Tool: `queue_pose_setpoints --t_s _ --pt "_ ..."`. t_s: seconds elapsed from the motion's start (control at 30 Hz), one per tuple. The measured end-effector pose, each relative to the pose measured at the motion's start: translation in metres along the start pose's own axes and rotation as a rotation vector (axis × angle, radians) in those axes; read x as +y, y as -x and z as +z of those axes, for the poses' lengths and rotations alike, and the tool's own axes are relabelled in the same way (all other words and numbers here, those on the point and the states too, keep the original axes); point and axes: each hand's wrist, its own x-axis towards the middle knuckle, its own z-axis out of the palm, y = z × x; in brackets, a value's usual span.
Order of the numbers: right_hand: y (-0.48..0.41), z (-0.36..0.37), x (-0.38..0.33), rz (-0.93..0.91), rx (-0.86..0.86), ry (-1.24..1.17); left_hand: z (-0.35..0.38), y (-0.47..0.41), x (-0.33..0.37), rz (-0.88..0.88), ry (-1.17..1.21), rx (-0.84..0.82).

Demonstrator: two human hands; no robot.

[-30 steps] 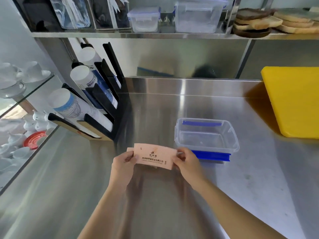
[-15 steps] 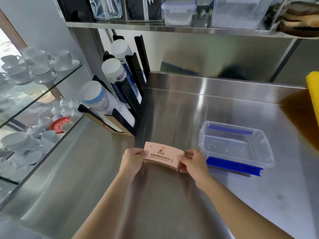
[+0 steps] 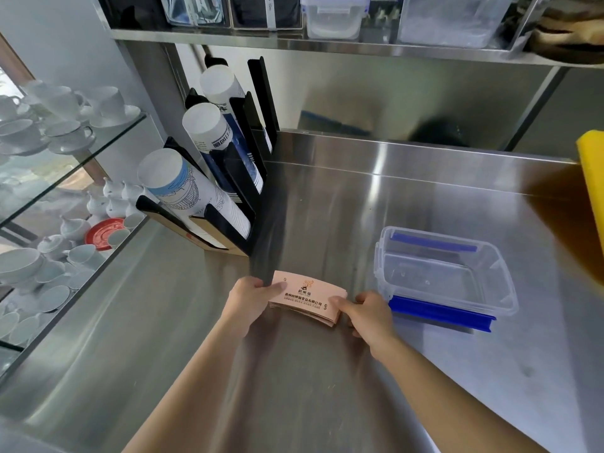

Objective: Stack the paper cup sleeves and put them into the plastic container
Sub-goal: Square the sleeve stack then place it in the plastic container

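Flat pink paper sleeves [image 3: 307,297], pinched at each end by left hand [image 3: 245,300] and right hand [image 3: 369,317], beside clear plastic container [image 3: 490,266] on shiny metal table [image 3: 327,207].

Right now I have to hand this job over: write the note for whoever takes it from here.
Left hand: grips the left end of the stack of cup sleeves.
Right hand: pinches the stack's right end, thumb on top.
Things: the stack sits low over the steel counter, just left of the clear plastic container. The container is open and empty; a blue-edged lid lies under it.
Done: sleeves gathered into one stack, edges roughly squared.
Left: carry the stack right and set it inside the container.
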Motion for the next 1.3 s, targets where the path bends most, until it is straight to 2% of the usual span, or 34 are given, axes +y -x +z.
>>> queue_pose_setpoints --t_s 0.13,0.23,0.33,0.43,0.5,0.63,0.77,0.83,1.03,1.2,1.3 --pt "-0.004 0.003 -0.005 0.027 -0.05 0.034 0.002 -0.009 0.014 -0.083 -0.141 -0.052" --pt "-0.005 0.005 -0.006 0.02 -0.111 0.018 0.005 -0.015 0.018 -0.12 -0.156 -0.124" --pt "-0.002 0.0 -0.005 -0.019 -0.145 -0.022 0.0 -0.018 0.016 -0.139 -0.09 -0.282" --pt "0.002 -0.007 -0.001 -0.111 -0.15 -0.069 -0.007 -0.01 0.006 -0.061 0.022 -0.45" --pt "0.004 -0.008 0.002 -0.155 -0.172 -0.124 -0.005 -0.001 -0.003 0.032 0.074 -0.475" --pt "0.008 -0.005 0.009 -0.2 -0.192 -0.251 0.008 0.023 -0.016 0.132 0.312 -0.412" --pt "0.017 -0.002 0.017 -0.325 -0.212 -0.16 0.016 0.038 -0.028 0.239 0.447 -0.356" --pt "0.02 0.001 0.022 -0.327 -0.222 -0.19 0.02 0.042 -0.03 0.241 0.516 -0.324" --pt "0.029 0.012 0.017 -0.21 -0.261 -0.494 0.044 0.056 -0.018 0.169 0.719 -0.13" --pt "0.03 0.014 0.009 -0.269 -0.187 -0.474 0.048 0.06 -0.016 0.14 0.809 -0.084" --pt "0.029 0.017 0.013 -0.285 -0.128 -0.412 0.049 0.061 -0.017 0.141 0.767 -0.042"
